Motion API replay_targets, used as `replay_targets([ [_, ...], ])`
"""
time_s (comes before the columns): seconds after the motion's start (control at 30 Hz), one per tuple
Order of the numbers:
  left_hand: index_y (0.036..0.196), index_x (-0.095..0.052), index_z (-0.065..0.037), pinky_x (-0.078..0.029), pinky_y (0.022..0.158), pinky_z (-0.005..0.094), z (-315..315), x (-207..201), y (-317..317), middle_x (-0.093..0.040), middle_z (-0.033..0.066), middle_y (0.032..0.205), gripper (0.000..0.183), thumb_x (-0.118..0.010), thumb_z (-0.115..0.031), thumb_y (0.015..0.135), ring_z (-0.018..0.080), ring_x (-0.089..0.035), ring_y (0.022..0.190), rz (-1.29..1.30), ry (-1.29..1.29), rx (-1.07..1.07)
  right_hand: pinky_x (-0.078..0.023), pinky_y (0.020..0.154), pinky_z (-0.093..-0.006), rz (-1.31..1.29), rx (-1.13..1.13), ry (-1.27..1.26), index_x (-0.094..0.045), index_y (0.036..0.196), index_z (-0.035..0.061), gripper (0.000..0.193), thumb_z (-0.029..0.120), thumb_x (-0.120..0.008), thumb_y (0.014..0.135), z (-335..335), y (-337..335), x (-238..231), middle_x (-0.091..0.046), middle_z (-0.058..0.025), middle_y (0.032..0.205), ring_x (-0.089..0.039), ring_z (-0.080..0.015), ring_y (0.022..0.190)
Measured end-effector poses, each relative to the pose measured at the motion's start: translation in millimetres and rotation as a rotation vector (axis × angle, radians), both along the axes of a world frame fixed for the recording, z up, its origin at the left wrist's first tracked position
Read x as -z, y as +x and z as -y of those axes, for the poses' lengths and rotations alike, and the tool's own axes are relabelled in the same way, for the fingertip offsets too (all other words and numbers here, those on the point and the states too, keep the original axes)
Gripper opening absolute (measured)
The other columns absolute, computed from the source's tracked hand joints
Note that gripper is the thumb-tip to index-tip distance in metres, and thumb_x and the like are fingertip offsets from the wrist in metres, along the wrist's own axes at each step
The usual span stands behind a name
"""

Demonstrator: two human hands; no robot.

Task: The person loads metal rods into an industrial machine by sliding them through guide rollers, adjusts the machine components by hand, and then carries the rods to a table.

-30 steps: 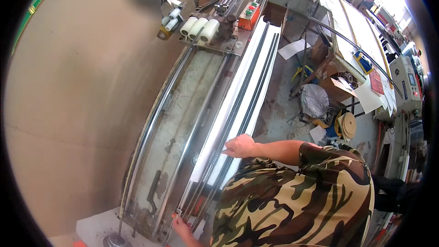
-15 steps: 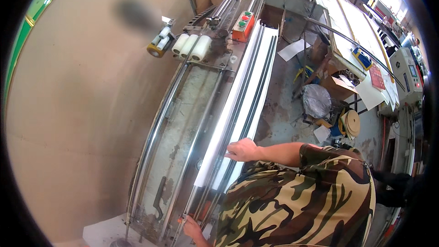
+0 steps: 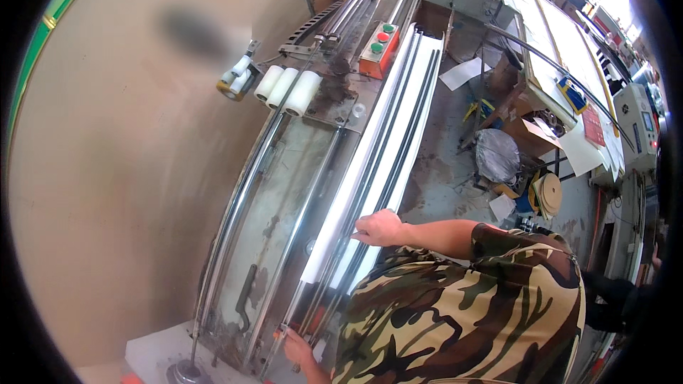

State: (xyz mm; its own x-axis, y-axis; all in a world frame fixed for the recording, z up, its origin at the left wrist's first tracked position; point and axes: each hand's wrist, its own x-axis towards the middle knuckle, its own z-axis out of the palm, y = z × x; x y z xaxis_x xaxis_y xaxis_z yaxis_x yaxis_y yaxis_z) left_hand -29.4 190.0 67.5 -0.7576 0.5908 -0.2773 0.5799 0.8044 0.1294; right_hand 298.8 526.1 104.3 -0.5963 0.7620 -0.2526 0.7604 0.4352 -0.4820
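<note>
My right hand (image 3: 380,228) is closed at the long white sheet (image 3: 341,231), over the dark rods (image 3: 398,122) that run along it. Its fingers hide most of what they grip; a bit of metal shows at the fingertips. Lower down, at the near end of the machine, my left hand (image 3: 297,348) is closed with its fingertips against a small orange fitting (image 3: 277,333) on the rail end. Whether it grips the fitting cannot be made out. The sheet lies lengthwise beside a bright metal rail (image 3: 307,212).
White rollers (image 3: 287,91) sit on a carriage across the rails. Beyond stands an orange box with red and green buttons (image 3: 378,50). A bent dark handle (image 3: 246,300) lies on the machine bed. A brown wall (image 3: 121,185) borders the left; a cluttered table (image 3: 548,50) stands right.
My view has shifted slightly, and the white rollers appear a little lower in it. Both hands keep nearly the same places on the machine.
</note>
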Motion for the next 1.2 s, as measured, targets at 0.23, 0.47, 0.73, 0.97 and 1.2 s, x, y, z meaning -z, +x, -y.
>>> replay_targets([
  [0.23, 0.091, -0.066, 0.005, -0.043, 0.074, 0.0592, 12.3, -1.8, 8.1, -0.067, 0.0254, 0.092, 0.047, -0.042, -0.033, 0.107, 0.0476, -0.061, 0.086, -0.15, 0.238, -0.029, -0.058, 0.072, -0.0491, 0.127, -0.041, -0.206, -0.069, 0.098, 0.0122, 0.047, 0.055, -0.049, 0.1, -19.8, 9.0, -48.6, -0.074, -0.0098, 0.088, -0.072, -0.036, 0.081],
  [0.47, 0.106, -0.068, 0.003, -0.047, 0.091, 0.0521, 0.1, -64.7, 35.4, -0.067, 0.0225, 0.109, 0.039, -0.048, -0.03, 0.105, 0.0433, -0.061, 0.105, -0.552, 0.355, -0.329, -0.052, 0.057, -0.0476, -0.224, 0.001, 0.067, -0.062, 0.076, 0.0112, 0.038, 0.045, -0.066, 0.093, -39.9, 50.7, -40.1, -0.067, -0.0072, 0.073, -0.066, -0.0343, 0.064],
  [0.73, 0.106, -0.068, 0.001, -0.048, 0.083, 0.0509, 35.7, -31.5, 84.9, -0.067, 0.0207, 0.106, 0.032, -0.057, -0.029, 0.099, 0.0393, -0.062, 0.096, -0.582, 0.364, -0.875, -0.051, 0.054, -0.0473, -0.303, -0.041, 0.123, -0.06, 0.071, 0.0101, 0.039, 0.041, -0.069, 0.092, -90.8, 79.1, -33.2, -0.065, -0.0084, 0.069, -0.065, -0.0349, 0.062],
  [0.97, 0.109, -0.069, 0.0, -0.054, 0.079, 0.0448, 72.5, 23.8, 184.1, -0.071, 0.0176, 0.107, 0.049, -0.066, -0.045, 0.089, 0.0383, -0.069, 0.09, 0.138, -0.712, 0.154, -0.051, 0.056, -0.0476, -0.278, -0.064, 0.034, -0.062, 0.071, 0.0078, 0.039, 0.041, -0.072, 0.09, -141.5, 101.6, -39.7, -0.065, -0.0119, 0.069, -0.066, -0.0368, 0.064],
  [1.2, 0.105, -0.07, -0.008, -0.054, 0.083, 0.052, -5.5, 26.0, 292.7, -0.07, 0.0204, 0.103, 0.042, -0.067, -0.046, 0.087, 0.0417, -0.067, 0.098, 0.385, -0.24, 0.069, -0.052, 0.061, -0.0501, -0.258, -0.016, -0.03, -0.064, 0.073, 0.0072, 0.037, 0.04, -0.074, 0.088, -187.0, 122.7, -38.9, -0.067, -0.0148, 0.071, -0.066, -0.0409, 0.068],
])
